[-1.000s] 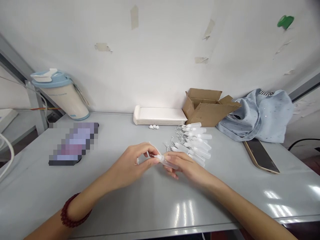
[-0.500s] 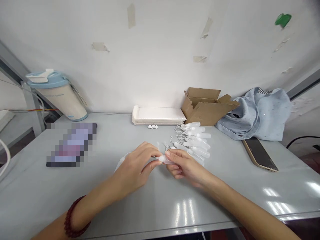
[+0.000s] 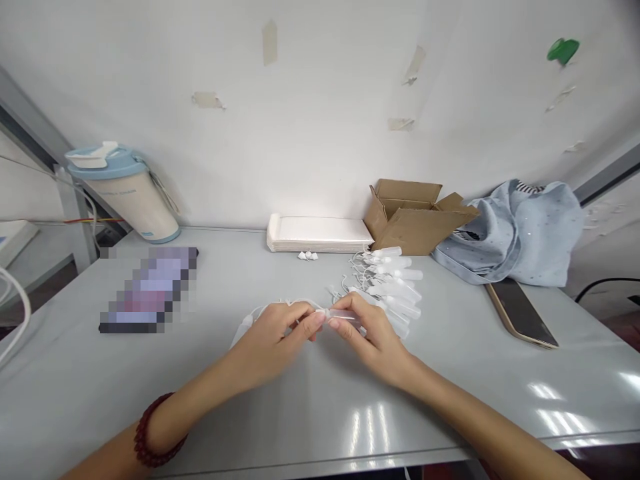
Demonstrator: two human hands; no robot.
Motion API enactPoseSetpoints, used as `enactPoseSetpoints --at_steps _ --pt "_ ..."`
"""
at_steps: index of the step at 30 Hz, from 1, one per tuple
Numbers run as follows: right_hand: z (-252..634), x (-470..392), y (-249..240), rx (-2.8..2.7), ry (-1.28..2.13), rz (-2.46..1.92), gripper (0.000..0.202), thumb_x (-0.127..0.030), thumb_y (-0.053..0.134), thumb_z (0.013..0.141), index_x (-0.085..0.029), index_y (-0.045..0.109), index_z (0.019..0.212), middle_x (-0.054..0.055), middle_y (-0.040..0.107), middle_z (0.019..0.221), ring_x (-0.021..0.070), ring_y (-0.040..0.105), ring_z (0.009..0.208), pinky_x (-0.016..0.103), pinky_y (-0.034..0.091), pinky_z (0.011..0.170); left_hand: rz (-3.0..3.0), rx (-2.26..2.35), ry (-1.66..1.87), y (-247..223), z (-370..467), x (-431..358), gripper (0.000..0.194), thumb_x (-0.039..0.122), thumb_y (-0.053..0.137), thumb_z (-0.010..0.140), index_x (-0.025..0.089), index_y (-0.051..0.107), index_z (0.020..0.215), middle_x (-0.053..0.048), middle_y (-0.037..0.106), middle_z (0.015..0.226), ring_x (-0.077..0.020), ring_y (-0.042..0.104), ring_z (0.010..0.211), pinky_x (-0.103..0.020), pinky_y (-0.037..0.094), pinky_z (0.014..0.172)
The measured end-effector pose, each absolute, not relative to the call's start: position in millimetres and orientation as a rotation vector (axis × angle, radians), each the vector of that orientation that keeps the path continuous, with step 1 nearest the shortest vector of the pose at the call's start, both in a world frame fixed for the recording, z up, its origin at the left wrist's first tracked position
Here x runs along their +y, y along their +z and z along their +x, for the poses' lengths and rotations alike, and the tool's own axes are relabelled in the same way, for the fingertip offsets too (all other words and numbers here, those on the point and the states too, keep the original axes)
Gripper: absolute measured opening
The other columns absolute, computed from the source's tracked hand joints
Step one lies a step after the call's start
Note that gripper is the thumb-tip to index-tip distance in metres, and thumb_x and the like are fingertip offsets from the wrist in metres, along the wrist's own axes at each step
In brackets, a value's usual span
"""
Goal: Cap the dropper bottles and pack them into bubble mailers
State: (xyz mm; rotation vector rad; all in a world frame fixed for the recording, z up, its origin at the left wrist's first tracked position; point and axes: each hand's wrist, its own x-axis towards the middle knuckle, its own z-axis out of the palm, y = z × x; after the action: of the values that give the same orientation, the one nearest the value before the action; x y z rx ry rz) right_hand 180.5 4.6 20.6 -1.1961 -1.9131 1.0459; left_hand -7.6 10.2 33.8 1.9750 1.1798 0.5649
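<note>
Between my two hands, over the middle of the table, is a small translucent plastic bottle (image 3: 343, 315) lying sideways. My right hand (image 3: 375, 337) pinches its body between thumb and fingers. At its white neck end, the thumb and fingers of my left hand (image 3: 277, 333) are closed, with a thin white cord (image 3: 300, 302) running over them. Part of that end is hidden by the fingertips. Partly behind my left hand lies another translucent piece (image 3: 242, 330) with a cord. Several similar bottles (image 3: 397, 287) with thin white cords are heaped beyond my right hand.
Small white caps (image 3: 307, 256) lie before a stack of white envelopes (image 3: 320, 230). An open cardboard box (image 3: 423, 223) and a light-blue cloth bag (image 3: 525, 233) stand at the back right, near a phone (image 3: 523, 317). At left are a tumbler (image 3: 137, 200) and a blurred-out device (image 3: 150, 290).
My fingers have shifted on the bottle, and my right thumb now lies on the near side. The cord now shows above my left hand. The view has tilted slightly.
</note>
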Motion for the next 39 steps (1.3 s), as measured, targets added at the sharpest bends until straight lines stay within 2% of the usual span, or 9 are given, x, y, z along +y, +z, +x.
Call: enactPoseSetpoints --at_steps 4,9,11,15,18,25,29,34,39 --pt "181.6 8.1 18.0 -1.876 1.165 -1.181 0.021 -0.039 0.047 0.090 -0.019 0.050 0.084 -0.001 0.051 0.073 0.0121 0.045 0.065 0.025 0.033 0.058 2.356 1.072 0.709 19.9 -10.5 14.8 0.031 0.025 0.035 0.096 0.017 0.058 0.076 -0.003 0.059 0.071 -0.0158 0.051 0.066 -0.027 0.041 0.061" --pt "181.3 16.0 11.9 -1.455 1.743 -1.101 0.034 -0.046 0.051 0.087 -0.020 0.037 0.070 -0.008 0.026 0.058 0.0077 0.024 0.049 0.022 0.019 0.047 2.643 0.926 0.785 7.1 -13.4 17.8 0.025 0.018 0.036 0.095 0.014 0.059 0.085 -0.008 0.061 0.081 -0.0189 0.049 0.076 -0.031 0.041 0.068" --pt "180.7 16.1 12.3 -1.432 1.791 -1.072 0.034 -0.046 0.053 0.086 -0.020 0.037 0.070 -0.008 0.026 0.058 0.0075 0.025 0.049 0.022 0.020 0.047 2.534 0.938 0.761 13.3 -14.0 16.8 0.021 0.021 0.041 0.094 0.015 0.060 0.091 -0.007 0.062 0.084 -0.0184 0.051 0.078 -0.030 0.042 0.070" --pt "180.0 9.3 17.7 -1.757 1.337 -1.115 0.025 -0.041 0.050 0.089 -0.018 0.050 0.079 -0.002 0.049 0.068 0.0110 0.045 0.062 0.024 0.031 0.053 2.163 1.092 0.536 33.1 -14.1 14.0 0.034 0.038 0.040 0.094 0.017 0.061 0.076 0.000 0.060 0.070 -0.0136 0.051 0.065 -0.023 0.038 0.057" --pt "180.9 4.2 18.6 -1.921 1.073 -1.084 0.019 -0.036 0.045 0.092 -0.019 0.050 0.086 0.001 0.059 0.072 0.0136 0.052 0.065 0.024 0.034 0.053 2.014 1.098 0.406 40.4 -13.9 12.5 0.044 0.041 0.034 0.095 0.016 0.056 0.065 0.002 0.055 0.062 -0.0111 0.048 0.058 -0.022 0.034 0.054" --pt "183.2 1.2 13.0 -2.014 0.810 -0.854 0.011 -0.031 0.048 0.089 -0.020 0.048 0.088 -0.001 0.056 0.067 0.0117 0.047 0.055 0.024 0.034 0.050 1.917 0.978 0.412 40.6 -13.5 8.5 0.045 0.042 0.029 0.096 0.017 0.054 0.067 0.003 0.053 0.062 -0.0114 0.048 0.060 -0.022 0.034 0.055" --pt "181.1 4.8 14.0 -1.768 1.210 -1.003 0.021 -0.037 0.050 0.089 -0.019 0.049 0.078 -0.002 0.048 0.067 0.0105 0.042 0.059 0.024 0.031 0.053 2.331 0.987 0.611 27.8 -12.7 7.6 0.039 0.032 0.034 0.096 0.016 0.046 0.063 0.001 0.045 0.061 -0.0123 0.040 0.058 -0.025 0.032 0.055" --pt "179.3 13.9 9.6 -1.329 1.792 -0.980 0.031 -0.039 0.059 0.083 -0.020 0.040 0.068 -0.008 0.031 0.057 0.0073 0.027 0.050 0.022 0.023 0.048 2.750 0.939 0.713 13.4 -11.9 10.8 0.031 0.025 0.035 0.095 0.015 0.050 0.071 -0.004 0.050 0.068 -0.0165 0.039 0.065 -0.029 0.033 0.058" --pt "179.2 12.8 11.2 -1.367 1.729 -0.984 0.030 -0.040 0.059 0.084 -0.019 0.044 0.070 -0.007 0.037 0.059 0.0075 0.031 0.052 0.023 0.024 0.051 2.382 1.016 0.562 29.9 -10.8 9.6 0.039 0.027 0.029 0.097 0.017 0.045 0.063 0.002 0.046 0.061 -0.0123 0.042 0.059 -0.025 0.036 0.058"
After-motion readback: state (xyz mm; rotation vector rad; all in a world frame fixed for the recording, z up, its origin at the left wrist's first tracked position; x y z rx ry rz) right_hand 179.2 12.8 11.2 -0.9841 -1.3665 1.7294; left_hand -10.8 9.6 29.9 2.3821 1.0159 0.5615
